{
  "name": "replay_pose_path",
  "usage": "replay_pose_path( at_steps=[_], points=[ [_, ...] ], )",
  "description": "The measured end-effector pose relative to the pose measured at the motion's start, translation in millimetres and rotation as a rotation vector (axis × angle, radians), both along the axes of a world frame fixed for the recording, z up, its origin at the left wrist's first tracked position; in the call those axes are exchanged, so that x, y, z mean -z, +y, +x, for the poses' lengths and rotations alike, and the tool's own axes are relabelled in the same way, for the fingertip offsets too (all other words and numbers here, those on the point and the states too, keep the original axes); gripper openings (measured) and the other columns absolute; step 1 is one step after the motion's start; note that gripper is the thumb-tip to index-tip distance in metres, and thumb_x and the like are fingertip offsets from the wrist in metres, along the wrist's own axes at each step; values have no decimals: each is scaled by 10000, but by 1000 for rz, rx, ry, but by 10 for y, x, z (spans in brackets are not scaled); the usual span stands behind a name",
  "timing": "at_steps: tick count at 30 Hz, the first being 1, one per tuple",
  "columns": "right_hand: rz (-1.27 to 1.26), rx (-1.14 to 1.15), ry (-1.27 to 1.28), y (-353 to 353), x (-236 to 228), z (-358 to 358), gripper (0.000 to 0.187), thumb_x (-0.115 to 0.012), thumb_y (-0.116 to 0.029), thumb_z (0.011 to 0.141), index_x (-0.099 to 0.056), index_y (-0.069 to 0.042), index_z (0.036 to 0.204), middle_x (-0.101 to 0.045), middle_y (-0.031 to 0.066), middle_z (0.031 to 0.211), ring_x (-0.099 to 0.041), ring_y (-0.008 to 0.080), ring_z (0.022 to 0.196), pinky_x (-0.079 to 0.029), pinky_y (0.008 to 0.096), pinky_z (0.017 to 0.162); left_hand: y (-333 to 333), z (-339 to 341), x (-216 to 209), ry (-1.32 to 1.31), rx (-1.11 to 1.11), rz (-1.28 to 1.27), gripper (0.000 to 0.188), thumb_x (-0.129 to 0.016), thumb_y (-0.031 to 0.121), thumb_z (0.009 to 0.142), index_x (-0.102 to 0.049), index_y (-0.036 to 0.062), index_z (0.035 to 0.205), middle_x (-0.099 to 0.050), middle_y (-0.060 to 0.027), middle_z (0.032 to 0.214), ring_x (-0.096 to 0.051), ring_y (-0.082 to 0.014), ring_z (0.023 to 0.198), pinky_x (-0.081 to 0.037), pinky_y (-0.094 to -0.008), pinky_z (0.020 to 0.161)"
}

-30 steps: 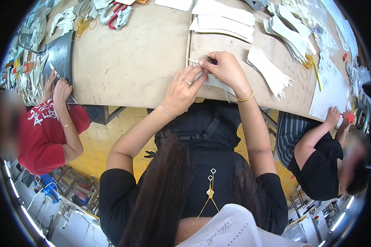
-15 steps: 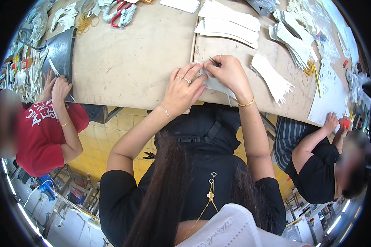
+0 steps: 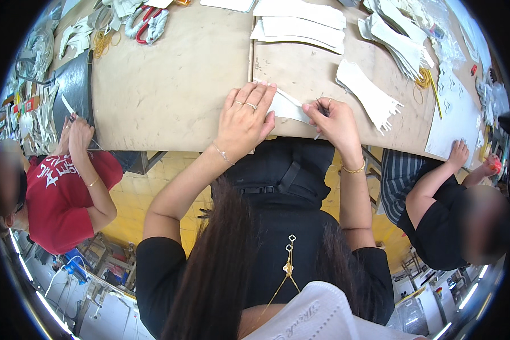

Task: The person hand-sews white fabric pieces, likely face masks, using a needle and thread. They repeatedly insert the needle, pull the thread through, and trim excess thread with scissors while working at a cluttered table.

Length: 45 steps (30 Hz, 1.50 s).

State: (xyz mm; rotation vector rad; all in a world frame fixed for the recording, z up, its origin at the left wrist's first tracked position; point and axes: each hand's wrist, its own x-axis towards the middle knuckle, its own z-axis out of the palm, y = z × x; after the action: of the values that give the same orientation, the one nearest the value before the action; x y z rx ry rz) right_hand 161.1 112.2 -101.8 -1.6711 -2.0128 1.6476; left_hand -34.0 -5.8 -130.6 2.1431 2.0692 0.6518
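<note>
A white curved piece [image 3: 292,107] of sheet material lies at the table's near edge in front of me. My left hand [image 3: 245,118] rests flat over its left end, fingers stretched out. On the piece's right side, my right hand [image 3: 335,122] is closed with a dark, thin-tipped tool [image 3: 323,109] tucked in it; the tool's exact kind is hidden by the fingers. The right thumb and forefinger are at the piece's upper right edge; I cannot tell whether they pinch it. A white piece with a fringed end [image 3: 365,93] lies beyond my right hand.
Stacked white pieces [image 3: 300,31] lie at the table's far side, with another stack [image 3: 391,45] farther right. Red-handled scissors [image 3: 147,25] lie at the far left. A co-worker in red [image 3: 62,198] works at left by a dark board [image 3: 73,90]; another in black [image 3: 436,226] sits at right.
My right hand has moved right and slightly nearer, away from my left hand, along the white piece. The left hand stays on the piece. The whole view has shifted slightly.
</note>
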Motion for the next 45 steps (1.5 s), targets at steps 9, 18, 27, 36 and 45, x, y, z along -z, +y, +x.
replay_pose_path(
  at_steps=[9,18,27,36,45],
  points=[
    [144,-132,-86,38,-2,-29,341,-716,-301,923,-670,15,802,-580,44,561,-568,88,462,-453,255,468,15,13,-17,67,33,-70,551,-709,199,829,-612,165,1370,-573,-143,1323,-516,-315,1249,-406,-460,1015],
    [185,-109,-104,72,-17,-87,362,-723,-304,846,-657,43,762,-612,263,701,-629,433,682,-500,453,644,33,95,-147,159,59,-122,619,-776,269,758,-609,328,1351,-558,-224,1337,-496,-363,1269,-392,-480,1037],
    [326,-244,-185,112,-11,-108,359,-715,-355,851,-709,2,811,-659,239,722,-665,412,704,-535,451,682,109,393,-137,201,140,-120,545,-615,114,836,-537,82,1374,-550,-163,1347,-488,-357,1311,-374,-503,1094],
    [125,-51,-191,258,-200,593,390,-794,-325,828,-669,42,784,-590,186,619,-536,270,544,-452,376,583,108,392,-151,225,195,-201,533,-568,85,870,-519,111,1400,-563,-175,1346,-499,-342,1310,-377,-469,1104],
    [171,-10,-180,195,-70,641,386,-784,-317,825,-652,44,791,-576,216,640,-517,295,549,-452,388,584,118,422,-212,248,212,-250,629,-571,59,864,-500,226,1467,-537,-204,1353,-484,-362,1301,-369,-501,1092]
  ],
)
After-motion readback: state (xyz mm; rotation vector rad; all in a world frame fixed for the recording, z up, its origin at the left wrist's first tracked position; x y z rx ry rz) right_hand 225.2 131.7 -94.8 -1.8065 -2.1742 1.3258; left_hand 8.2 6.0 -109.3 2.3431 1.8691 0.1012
